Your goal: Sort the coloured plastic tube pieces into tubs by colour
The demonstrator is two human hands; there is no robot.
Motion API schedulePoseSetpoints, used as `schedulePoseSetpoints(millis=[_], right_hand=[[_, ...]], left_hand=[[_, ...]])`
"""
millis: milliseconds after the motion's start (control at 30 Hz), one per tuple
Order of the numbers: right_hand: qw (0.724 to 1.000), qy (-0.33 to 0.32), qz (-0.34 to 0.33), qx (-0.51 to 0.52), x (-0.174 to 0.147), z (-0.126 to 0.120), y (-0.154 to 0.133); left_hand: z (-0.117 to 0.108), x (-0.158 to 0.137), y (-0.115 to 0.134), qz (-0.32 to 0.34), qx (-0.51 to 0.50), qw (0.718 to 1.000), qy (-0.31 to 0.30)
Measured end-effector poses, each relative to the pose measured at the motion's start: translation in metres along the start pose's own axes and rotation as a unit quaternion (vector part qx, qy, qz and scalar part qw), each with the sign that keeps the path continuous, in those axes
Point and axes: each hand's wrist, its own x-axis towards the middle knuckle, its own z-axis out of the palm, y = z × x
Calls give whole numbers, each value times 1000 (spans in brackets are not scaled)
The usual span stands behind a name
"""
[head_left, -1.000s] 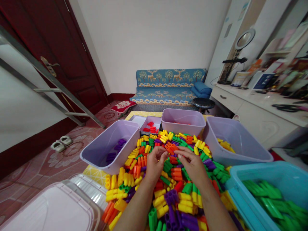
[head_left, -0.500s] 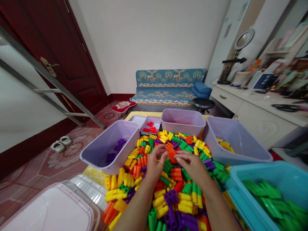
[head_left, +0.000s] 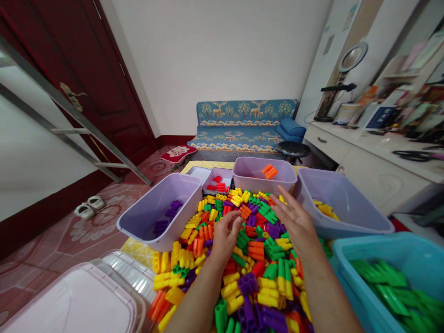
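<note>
My left hand (head_left: 225, 233) is curled over the middle of the pile. Its thumb and fingertips pinch the near edge of an orange toy block (head_left: 245, 212) made of joined tubes. To the right, my right hand (head_left: 294, 219) is raised with its fingers spread and nothing in them. Beyond its fingertips, another orange tube block (head_left: 269, 171) is in the air at the mouth of the far purple bin (head_left: 265, 183). Beneath both hands lies a mixed pile of yellow, green, purple, orange and red tube blocks (head_left: 255, 250).
Purple blocks lie in the left purple bin (head_left: 138, 226), yellow ones in the right purple bin (head_left: 350, 226). A turquoise bin (head_left: 391, 243) holds green blocks. Red pieces sit in a small tray (head_left: 225, 174). Stacked lids (head_left: 76, 300) rest at the near left; a ladder (head_left: 86, 129) leans behind.
My right hand has released an orange block, which has flown forward to the far purple bin. That hand has moved right and opened. My left hand has stayed nearly in place.
</note>
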Motion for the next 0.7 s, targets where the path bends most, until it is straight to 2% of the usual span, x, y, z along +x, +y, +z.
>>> schedulePoseSetpoints(millis=[67, 167, 333, 467, 700], right_hand=[[999, 28, -10, -22, 2, 2, 5], [987, 44, -17, -151, 9, -1, 24], [932, 23, -47, -358, 32, -9, 60], [912, -8, -18, -411, 44, -9, 73], [878, -41, 51, -473, 42, -6, 74]], left_hand=[[0, 0, -1, 0, 9, 1000, 0], [0, 1, -1, 5, 32, 999, -3], [0, 1, 0, 7, 48, 999, -7], [0, 1, 1, 12, 58, 998, -9], [-1, 0, -2, 22, 75, 997, -13]])
